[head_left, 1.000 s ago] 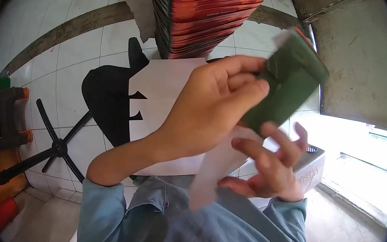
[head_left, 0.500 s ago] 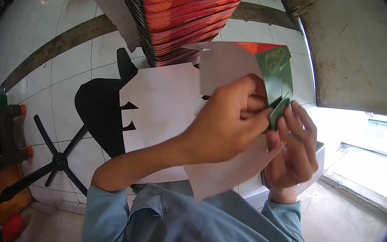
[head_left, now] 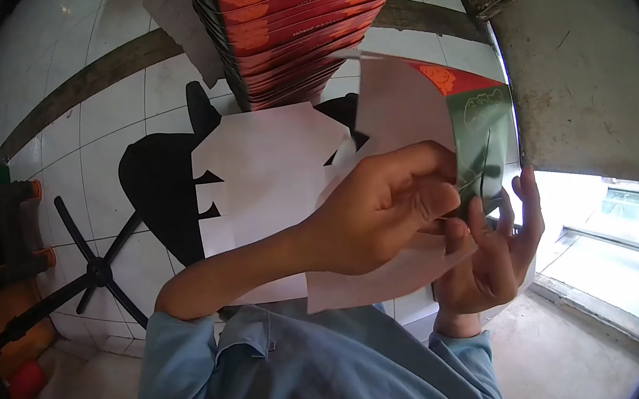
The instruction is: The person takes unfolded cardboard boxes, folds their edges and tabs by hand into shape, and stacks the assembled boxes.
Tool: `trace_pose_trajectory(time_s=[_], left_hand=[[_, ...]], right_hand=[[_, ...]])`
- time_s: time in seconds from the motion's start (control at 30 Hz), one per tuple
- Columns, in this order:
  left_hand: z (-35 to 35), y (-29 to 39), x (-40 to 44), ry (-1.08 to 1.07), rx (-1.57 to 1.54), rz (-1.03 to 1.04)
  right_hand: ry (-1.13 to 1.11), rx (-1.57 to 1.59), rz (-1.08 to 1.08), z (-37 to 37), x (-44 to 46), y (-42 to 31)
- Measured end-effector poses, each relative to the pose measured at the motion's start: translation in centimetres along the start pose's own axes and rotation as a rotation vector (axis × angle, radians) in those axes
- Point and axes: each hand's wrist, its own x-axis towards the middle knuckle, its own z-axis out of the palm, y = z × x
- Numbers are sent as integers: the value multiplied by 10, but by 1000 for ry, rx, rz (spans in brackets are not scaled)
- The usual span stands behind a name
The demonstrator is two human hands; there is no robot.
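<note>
A die-cut cardboard box blank (head_left: 479, 132), printed green and red outside and pale inside, is held up and partly folded at the right. My left hand (head_left: 385, 211) reaches across from the left, its fingers curled around the blank's green part. Below it, my right hand (head_left: 490, 258) has its thumb and forefinger at the lower green flap, the other fingers spread apart. Some of their contact with the card is hidden. Under my left forearm lies another flat blank (head_left: 262, 155), pale side up, with notched edges.
A tall stack of red printed blanks (head_left: 313, 21) stands ahead. A black seat (head_left: 154, 184) shows beneath the flat blank, and a black star-shaped stand (head_left: 98, 271) is on the tiled floor at left. A large grey panel (head_left: 583, 71) stands at right.
The held blank has shifted rightward and its green flap has changed angle. My right hand's fingers have spread further apart, and my left hand has moved slightly right and down.
</note>
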Motion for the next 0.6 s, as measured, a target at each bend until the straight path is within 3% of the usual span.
trace_pose_trajectory(time_s=[0.1,0.17,0.2,0.27,0.3,0.37,0.43,0.5,0.57,0.6], left_hand=[[-5,-10,-4,-16,-22,123],[-1,-4,-12,-1,-20,-87],[-1,-7,-16,-3,-24,-84],[-1,-24,-24,-275,602,207],[-2,-38,-28,-278,597,210],[-10,-71,-31,-460,1172,652],[-29,-90,-30,-529,1301,678],[-45,-80,-27,-598,1443,699],[-57,-56,-25,-526,1307,395],[-62,-54,-26,-375,1237,446]], right_hand=[[-74,-111,-46,-12,-1,3],[-42,252,9,-21,-4,12],[37,391,145,-21,1,15],[266,705,380,-19,15,19],[315,824,382,-19,27,23],[324,628,400,-5,39,12],[156,455,437,-18,40,21],[157,316,458,-7,35,21],[205,295,409,-5,22,22],[250,270,364,-5,16,20]])
